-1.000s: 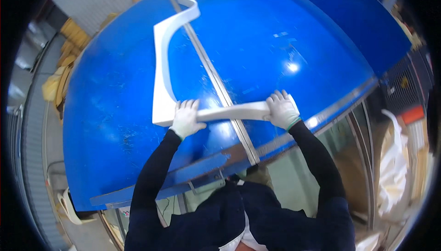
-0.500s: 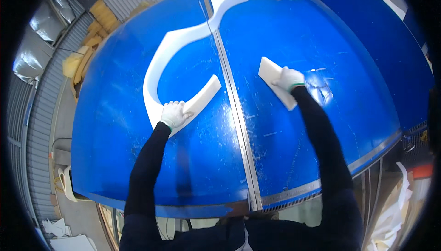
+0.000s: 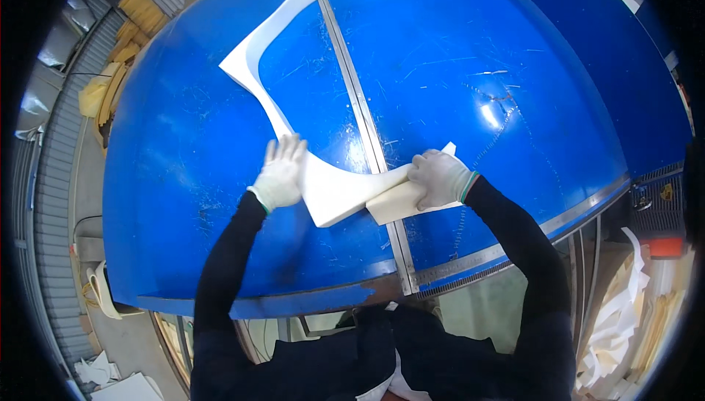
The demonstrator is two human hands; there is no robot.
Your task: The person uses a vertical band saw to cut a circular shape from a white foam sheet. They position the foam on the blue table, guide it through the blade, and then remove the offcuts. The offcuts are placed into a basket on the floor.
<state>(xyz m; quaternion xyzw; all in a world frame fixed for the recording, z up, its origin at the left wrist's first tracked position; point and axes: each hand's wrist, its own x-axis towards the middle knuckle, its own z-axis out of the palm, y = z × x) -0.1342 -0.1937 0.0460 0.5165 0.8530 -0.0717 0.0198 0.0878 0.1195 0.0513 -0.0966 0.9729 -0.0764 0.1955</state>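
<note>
While both gloved hands lay on the blue surface (image 3: 183,151), the left hand (image 3: 281,173) was spread flat, fingers released, pressing on the curved white foam piece (image 3: 257,48) near its wide lower end. That piece ran from just under the left hand up and away in a long arc, crossed the metal strip (image 3: 352,92) and ended in a squared tip at the far side of the surface. Its wide lower end (image 3: 334,195) lay between the two hands and reached the strip.

The right hand (image 3: 438,178) rested palm down on a small cream foam block (image 3: 393,203), fingers curled over its top; whether they gripped the block or only pressed it could not be told. The block lay across the metal strip, its left edge touching the wide end of the white piece, and a white corner showed just beyond the right hand's knuckles.

Both forearms wore dark sleeves (image 3: 228,254), and the gloves were white. The metal strip ran from the far edge of the surface to its near edge, where it met a metal rail (image 3: 514,243) along the right-hand rim. White foam offcuts (image 3: 617,320) were piled below the surface at the lower right, and tan foam pieces (image 3: 110,85) lay beyond its left edge.
</note>
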